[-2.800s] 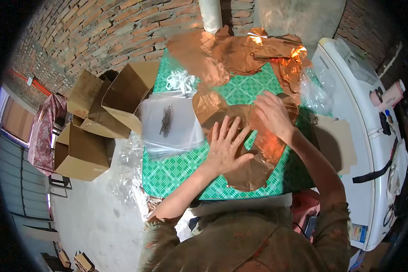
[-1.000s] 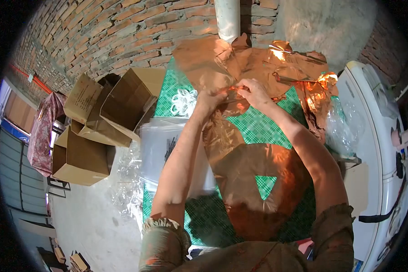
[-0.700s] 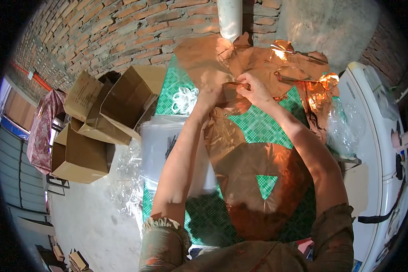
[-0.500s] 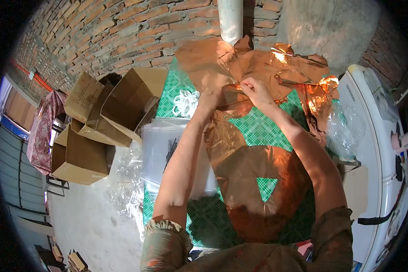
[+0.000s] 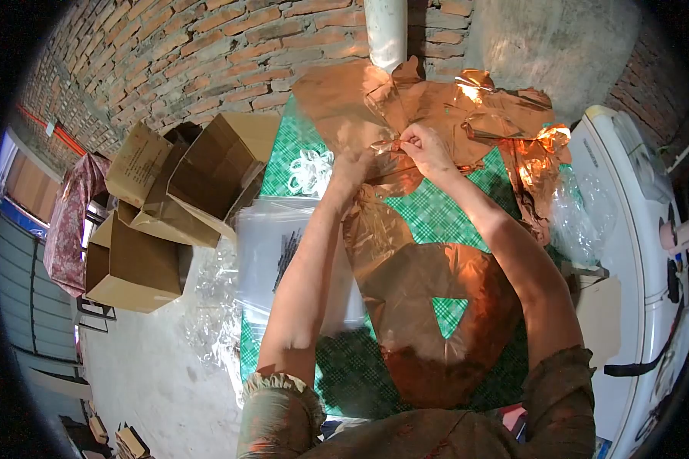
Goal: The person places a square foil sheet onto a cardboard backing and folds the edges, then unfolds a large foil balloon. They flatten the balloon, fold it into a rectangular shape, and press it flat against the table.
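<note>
A large flat copper-coloured foil balloon (image 5: 413, 329), deflated and with a triangular opening, lies across the green checked table cover (image 5: 436, 218). My left hand (image 5: 352, 167) is closed on a strip of the foil near the far part of the table. Just right of it, my right hand (image 5: 427, 151) pinches the same foil between thumb and fingers. Between the two hands the foil is gathered into a narrow, shiny fold. More crumpled copper foil (image 5: 436, 115) spreads behind and to the right of my hands. My left fingertips are partly hidden.
A coil of white ribbon (image 5: 311, 172) and a stack of clear plastic bags (image 5: 264, 260) with dark strips lie left. Open cardboard boxes (image 5: 142, 264) stand beyond them. Crumpled clear plastic (image 5: 578, 222) and a white appliance (image 5: 616, 229) are right, a brick wall (image 5: 230, 53) behind.
My right hand has moved a little left, closer to my left hand. The foil between them, spread wider before, is now bunched narrower.
</note>
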`<state>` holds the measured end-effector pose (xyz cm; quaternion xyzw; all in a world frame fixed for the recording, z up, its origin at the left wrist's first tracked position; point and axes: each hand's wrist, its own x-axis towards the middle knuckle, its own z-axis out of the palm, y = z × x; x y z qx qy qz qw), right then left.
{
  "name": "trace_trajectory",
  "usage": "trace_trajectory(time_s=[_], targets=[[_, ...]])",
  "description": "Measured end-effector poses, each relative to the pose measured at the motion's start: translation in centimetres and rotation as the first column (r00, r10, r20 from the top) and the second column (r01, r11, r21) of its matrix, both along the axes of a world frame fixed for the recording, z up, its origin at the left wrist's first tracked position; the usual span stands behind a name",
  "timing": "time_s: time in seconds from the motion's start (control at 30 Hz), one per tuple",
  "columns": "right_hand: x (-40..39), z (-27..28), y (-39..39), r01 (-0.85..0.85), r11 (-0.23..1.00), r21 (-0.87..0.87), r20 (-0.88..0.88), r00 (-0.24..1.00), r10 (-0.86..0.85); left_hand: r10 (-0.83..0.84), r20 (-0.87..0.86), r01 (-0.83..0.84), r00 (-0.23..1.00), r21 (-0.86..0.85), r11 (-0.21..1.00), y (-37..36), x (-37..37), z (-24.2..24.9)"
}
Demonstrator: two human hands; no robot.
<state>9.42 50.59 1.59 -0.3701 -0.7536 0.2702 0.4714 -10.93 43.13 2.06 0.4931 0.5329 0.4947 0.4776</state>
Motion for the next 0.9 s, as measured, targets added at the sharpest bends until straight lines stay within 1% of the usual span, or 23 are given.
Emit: trace_trajectory(time_s=[0.03,0.13,0.23,0.33,0.43,0.47,0.53,0.63,0.73,0.83,0.9], targets=[[0.2,-0.1,-0.1,0.001,1.0,0.023,-0.013,1.0,0.0,0.01,-0.001,-0.01,1.0,0.006,1.0,0.3,0.0,-0.5],[0.6,0.4,-0.4,-0.04,0.994,-0.097,-0.028,0.999,0.037,0.034,-0.178,-0.026,0.984,0.046,0.999,0.9,-0.2,-1.1],[1.0,1.8,-1.1,0.008,0.966,-0.259,0.076,0.997,0.013,0.071,-0.194,-0.057,0.978,0.077,0.995,0.6,0.1,-0.8],[0.4,2.1,-1.9,0.015,0.998,-0.064,-0.005,1.0,-0.015,0.033,-0.092,-0.027,0.995,0.065,0.998,0.0,0.2,-0.3],[0.1,2.0,-2.7,0.112,0.993,0.044,-0.097,0.989,-0.107,0.022,-0.1,-0.015,0.995,0.077,0.997,-0.1,0.1,-0.4],[0.5,2.0,-3.1,0.122,0.989,0.085,0.031,0.992,-0.125,0.03,-0.122,-0.02,0.992,0.08,0.997,0.0,0.1,-0.5],[1.8,2.1,-3.9,0.124,0.978,0.168,0.282,0.945,-0.168,0.046,-0.165,-0.031,0.985,0.088,0.996,0.6,-0.1,-1.1],[1.7,1.0,-4.7,0.186,0.893,0.409,0.369,0.861,-0.349,0.064,-0.204,-0.049,0.977,0.077,0.996,0.9,-0.2,-1.3],[1.8,0.8,-4.5,0.123,0.947,0.296,0.442,0.862,-0.25,0.059,-0.151,-0.052,0.987,0.051,0.997,0.5,0.0,-0.9],[1.2,0.8,-3.9,0.09,0.948,0.306,0.321,0.928,-0.191,0.065,-0.156,-0.054,0.986,0.072,0.996,0.4,-0.1,-0.8],[1.2,1.0,-3.9,0.071,0.948,0.311,0.289,0.943,-0.165,0.042,-0.194,-0.037,0.98,0.031,0.999,0.6,-0.3,-0.7]])
